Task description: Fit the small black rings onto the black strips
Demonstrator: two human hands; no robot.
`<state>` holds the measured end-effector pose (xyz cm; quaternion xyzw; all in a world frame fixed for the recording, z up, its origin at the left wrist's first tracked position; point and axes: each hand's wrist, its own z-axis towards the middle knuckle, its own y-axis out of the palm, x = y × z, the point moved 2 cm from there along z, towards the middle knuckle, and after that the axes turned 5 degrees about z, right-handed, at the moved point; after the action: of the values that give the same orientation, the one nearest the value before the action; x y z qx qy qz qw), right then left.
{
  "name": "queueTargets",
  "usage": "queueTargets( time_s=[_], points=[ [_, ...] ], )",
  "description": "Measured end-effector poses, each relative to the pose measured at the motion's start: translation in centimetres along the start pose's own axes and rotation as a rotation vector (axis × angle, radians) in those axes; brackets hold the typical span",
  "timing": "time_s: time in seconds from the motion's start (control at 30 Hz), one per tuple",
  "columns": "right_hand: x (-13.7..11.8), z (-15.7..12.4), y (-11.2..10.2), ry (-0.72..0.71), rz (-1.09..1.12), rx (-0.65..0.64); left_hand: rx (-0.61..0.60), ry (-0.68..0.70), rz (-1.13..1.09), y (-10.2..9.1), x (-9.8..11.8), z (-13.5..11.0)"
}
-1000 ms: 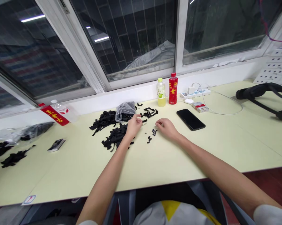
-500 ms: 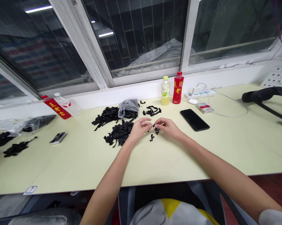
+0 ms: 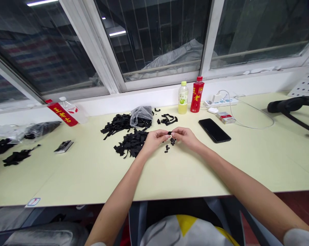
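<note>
My left hand (image 3: 153, 140) and my right hand (image 3: 186, 136) meet above the pale table (image 3: 169, 171), fingertips pinched together on one small black piece (image 3: 169, 133). Just below them lie several small black rings (image 3: 170, 144) scattered on the table. To the left of my left hand sits a heap of black strips (image 3: 131, 143). Another heap of black strips (image 3: 115, 123) lies behind it, beside a crumpled clear plastic bag (image 3: 141, 116).
A black phone (image 3: 214, 130) lies right of my hands. A yellow-green bottle (image 3: 183, 98), a red bottle (image 3: 197, 95), a power strip with cable (image 3: 221, 101) and a small box (image 3: 225, 117) stand near the window. A tilted bottle (image 3: 67, 114) and more black scraps (image 3: 17, 157) lie left.
My hands have come together: the left drew back from the strips, the right rose from the rings, and both now pinch one small black piece between them.
</note>
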<state>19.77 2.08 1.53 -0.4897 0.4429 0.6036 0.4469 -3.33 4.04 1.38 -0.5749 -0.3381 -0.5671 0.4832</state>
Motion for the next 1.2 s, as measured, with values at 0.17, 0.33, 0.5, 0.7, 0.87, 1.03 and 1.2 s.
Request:
queueTargets(
  time_s=[0.17, 0.33, 0.5, 0.7, 0.87, 1.03, 1.2],
  points=[
    [0.1, -0.1, 0.1, 0.021, 0.063, -0.009, 0.001, 0.001, 0.003, 0.0, 0.0, 0.0],
    [0.1, -0.1, 0.2, 0.025, 0.064, -0.018, -0.004, 0.001, 0.022, 0.0, 0.2, 0.0],
    [0.1, -0.1, 0.2, 0.010, 0.044, -0.007, 0.039, 0.036, 0.051, 0.4, 0.3, -0.2],
    [0.2, -0.2, 0.2, -0.014, -0.005, 0.011, 0.101, 0.128, 0.248, 0.4, 1.1, -0.7],
    [-0.1, -0.3, 0.1, -0.068, -0.142, -0.028, 0.105, 0.233, 0.447, 0.3, 2.4, -1.4],
    [-0.9, -0.7, 0.2, -0.116, -0.231, -0.073, 0.134, 0.280, 0.441, 0.6, 3.0, -1.8],
    [-1.0, -0.8, 0.4, -0.057, -0.180, -0.110, 0.172, 0.228, 0.378, 0.6, 2.3, -1.4]
  ],
)
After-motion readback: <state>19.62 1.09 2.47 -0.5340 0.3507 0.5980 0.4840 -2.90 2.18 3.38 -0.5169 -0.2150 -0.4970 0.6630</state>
